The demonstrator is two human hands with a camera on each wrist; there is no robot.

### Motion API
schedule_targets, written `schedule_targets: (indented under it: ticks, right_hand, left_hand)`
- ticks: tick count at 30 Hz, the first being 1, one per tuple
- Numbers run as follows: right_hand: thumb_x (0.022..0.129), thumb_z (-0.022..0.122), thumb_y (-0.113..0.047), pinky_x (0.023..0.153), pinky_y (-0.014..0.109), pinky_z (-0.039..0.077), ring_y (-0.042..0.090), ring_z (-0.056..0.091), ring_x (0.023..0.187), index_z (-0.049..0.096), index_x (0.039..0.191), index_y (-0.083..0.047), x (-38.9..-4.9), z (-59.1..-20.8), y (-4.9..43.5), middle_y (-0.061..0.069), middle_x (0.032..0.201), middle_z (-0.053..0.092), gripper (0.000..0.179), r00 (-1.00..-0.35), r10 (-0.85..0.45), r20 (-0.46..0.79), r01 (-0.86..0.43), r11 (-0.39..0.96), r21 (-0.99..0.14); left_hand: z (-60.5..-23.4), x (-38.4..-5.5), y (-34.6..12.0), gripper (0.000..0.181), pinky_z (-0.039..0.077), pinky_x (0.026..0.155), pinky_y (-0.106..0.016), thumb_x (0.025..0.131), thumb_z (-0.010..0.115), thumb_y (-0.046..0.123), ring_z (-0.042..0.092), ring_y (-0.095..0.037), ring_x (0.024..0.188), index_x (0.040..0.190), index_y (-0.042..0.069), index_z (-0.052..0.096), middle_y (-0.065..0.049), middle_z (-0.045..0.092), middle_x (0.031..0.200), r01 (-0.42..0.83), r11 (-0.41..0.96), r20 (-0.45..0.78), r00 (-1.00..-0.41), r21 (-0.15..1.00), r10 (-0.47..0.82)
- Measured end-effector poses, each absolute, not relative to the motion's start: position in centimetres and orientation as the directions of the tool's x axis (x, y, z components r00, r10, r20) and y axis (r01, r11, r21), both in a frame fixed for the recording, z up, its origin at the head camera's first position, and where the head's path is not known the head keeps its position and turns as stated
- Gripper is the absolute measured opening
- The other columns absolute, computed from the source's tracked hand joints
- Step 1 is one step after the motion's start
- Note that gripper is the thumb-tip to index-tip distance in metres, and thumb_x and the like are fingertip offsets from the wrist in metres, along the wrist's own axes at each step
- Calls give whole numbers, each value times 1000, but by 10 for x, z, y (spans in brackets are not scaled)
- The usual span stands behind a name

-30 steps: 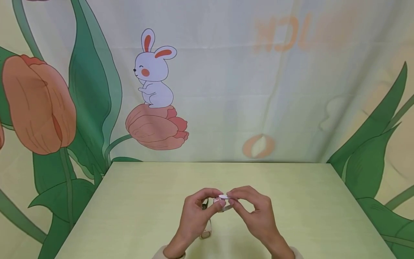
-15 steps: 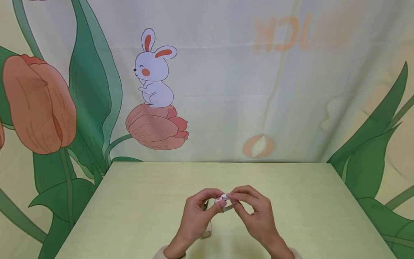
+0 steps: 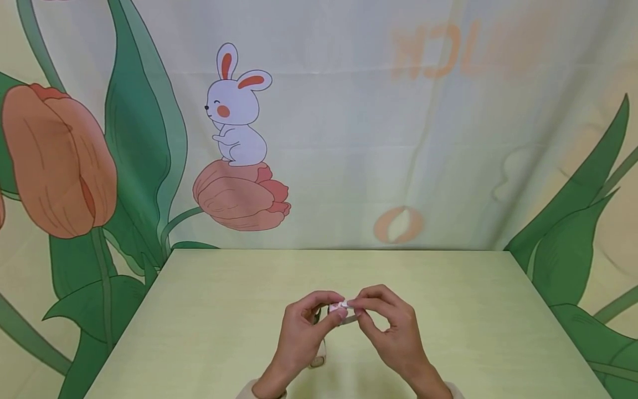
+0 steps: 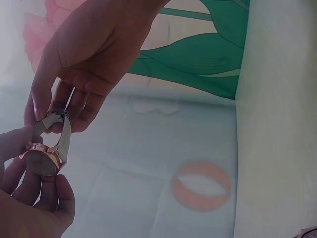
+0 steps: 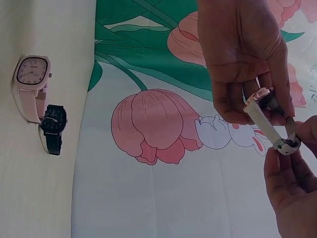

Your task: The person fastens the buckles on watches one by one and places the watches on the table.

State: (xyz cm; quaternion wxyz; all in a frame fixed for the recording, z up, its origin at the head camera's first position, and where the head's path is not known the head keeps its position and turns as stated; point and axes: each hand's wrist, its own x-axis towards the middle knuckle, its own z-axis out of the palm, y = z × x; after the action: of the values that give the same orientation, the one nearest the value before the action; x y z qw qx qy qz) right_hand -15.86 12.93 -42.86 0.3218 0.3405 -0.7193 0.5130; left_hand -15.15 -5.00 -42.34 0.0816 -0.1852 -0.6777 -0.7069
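Note:
Both hands hold a wristwatch [image 3: 336,307] with a white strap and a rose-gold case, raised above the table. My left hand [image 3: 302,330] grips the case between thumb and fingers. My right hand [image 3: 396,327] pinches the strap where its two ends meet. In the left wrist view the round back of the watch case [image 4: 42,162] faces the camera. The right wrist view shows the white strap [image 5: 267,124] bent into a loop, with the ends overlapping at the right fingertips. The fingers partly cover the buckle, and the dial is hidden there.
A pink square-faced watch [image 5: 31,72] and a black watch [image 5: 53,124] lie side by side on the table. In the head view the left hand partly hides them. The pale table [image 3: 239,288] ends at a curtain [image 3: 339,166] with printed tulips and a rabbit.
The white strap end at the right fingertips has turned and come down closer along the watch. Both hands keep their hold and have barely shifted.

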Motion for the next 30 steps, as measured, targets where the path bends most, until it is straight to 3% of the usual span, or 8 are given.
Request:
schedule_targets:
  ticks: [6,13,21,27,30]
  right_hand:
    - [81,71,12,77,16,53,10,63,83,72,104,-7,-156,-423,130,4,95,66,30,-580,-170,796,-808,242,-537]
    - [78,72,15,79,17,52,13,65,86,72,95,-8,-158,-425,131,5,93,68,29,-565,-153,811,-819,224,-529]
    - [76,74,15,76,19,53,13,65,84,73,96,-5,-159,-428,131,7,94,67,29,-548,-160,821,-830,225,-510]
    - [81,71,14,83,21,56,14,67,85,67,112,-4,-156,-427,131,11,98,69,36,-643,-144,752,-765,149,-626]
    - [82,69,15,84,21,56,13,68,86,67,110,-3,-156,-427,132,12,97,70,34,-667,-129,734,-745,120,-656]
  left_hand:
    - [-422,-151,-51,19,53,79,-19,87,74,12,65,-8,89,104,3,72,-17,71,99,333,-55,338,-930,941,143]
    - [-421,-150,-53,18,53,87,-22,92,69,12,65,-10,94,108,4,72,-14,72,103,351,-92,362,-915,932,176]
    - [-422,-151,-53,16,52,75,-20,92,70,15,63,-9,89,105,8,74,-12,73,97,381,-56,385,-908,923,167]
    - [-422,-151,-52,17,56,76,-23,92,69,12,66,-10,90,105,3,73,-10,73,99,352,-99,363,-921,931,141]
    - [-421,-151,-52,18,57,75,-23,92,69,11,67,-10,90,106,1,72,-10,73,100,344,-123,359,-924,931,132]
